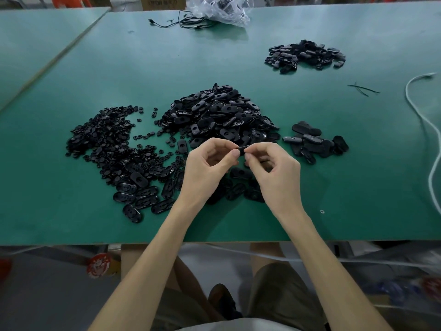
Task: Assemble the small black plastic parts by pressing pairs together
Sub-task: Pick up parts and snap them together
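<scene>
Left grip (210, 163) and right grip (272, 168) both pinch one black part (242, 149) toward the table (358, 199) near edge; I'd squeeze squarely so halves snap flush.

Smooth matt green surface (95, 68); glossy black plastic oval parts (214, 113); crinkled clear plastic bag (222, 8); white cord (427, 125) of unclear material.

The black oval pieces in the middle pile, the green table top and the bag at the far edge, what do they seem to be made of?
Oval pieces: likely moulded hard plastic, semi-gloss, with soft highlights on rounded edges. Table top: probably a matte rubber or vinyl mat, being even green with no glare. Bag: thin clear plastic film, crinkled and shiny.
</scene>
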The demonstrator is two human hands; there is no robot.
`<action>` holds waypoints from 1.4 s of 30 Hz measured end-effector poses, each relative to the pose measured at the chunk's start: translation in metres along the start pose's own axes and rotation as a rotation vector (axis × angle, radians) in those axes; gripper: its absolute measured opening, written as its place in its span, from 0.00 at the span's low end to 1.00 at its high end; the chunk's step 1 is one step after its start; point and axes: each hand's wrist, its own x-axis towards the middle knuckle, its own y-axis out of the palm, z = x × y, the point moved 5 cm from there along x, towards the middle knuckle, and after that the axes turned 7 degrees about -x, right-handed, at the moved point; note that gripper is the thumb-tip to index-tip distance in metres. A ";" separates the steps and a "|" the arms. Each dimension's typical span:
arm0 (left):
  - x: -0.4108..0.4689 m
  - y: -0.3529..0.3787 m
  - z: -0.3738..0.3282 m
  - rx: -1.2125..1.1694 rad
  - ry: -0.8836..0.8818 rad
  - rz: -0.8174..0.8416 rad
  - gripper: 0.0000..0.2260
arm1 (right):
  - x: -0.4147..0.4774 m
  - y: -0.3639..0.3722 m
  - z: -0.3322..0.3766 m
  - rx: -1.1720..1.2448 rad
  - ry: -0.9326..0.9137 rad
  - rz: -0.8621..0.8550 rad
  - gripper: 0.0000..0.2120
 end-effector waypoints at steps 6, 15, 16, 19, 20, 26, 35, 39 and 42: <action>0.000 0.000 0.001 0.030 0.011 0.028 0.04 | 0.000 0.000 -0.001 0.010 0.017 -0.001 0.05; 0.002 0.000 0.001 0.054 0.021 0.037 0.08 | 0.001 0.001 -0.001 0.015 0.037 0.023 0.04; 0.002 0.000 0.001 0.057 0.024 0.043 0.08 | 0.001 0.000 -0.001 0.009 0.034 0.020 0.04; 0.001 0.000 0.000 0.060 0.023 0.043 0.07 | 0.001 -0.002 0.001 -0.017 0.009 -0.010 0.05; 0.001 0.000 0.001 0.059 0.023 0.042 0.07 | 0.000 -0.003 0.002 -0.023 0.003 -0.022 0.05; 0.000 0.000 0.001 0.048 0.024 0.047 0.07 | -0.001 -0.003 0.000 0.003 0.032 -0.037 0.05; 0.001 0.000 0.000 0.044 0.030 0.058 0.07 | 0.001 -0.003 0.001 -0.025 0.016 -0.037 0.05; 0.001 0.000 0.001 0.071 0.032 0.061 0.07 | 0.001 -0.002 -0.001 -0.023 0.043 -0.051 0.04; 0.002 -0.001 0.001 0.076 0.035 0.062 0.07 | 0.002 -0.002 -0.002 -0.016 0.043 -0.046 0.05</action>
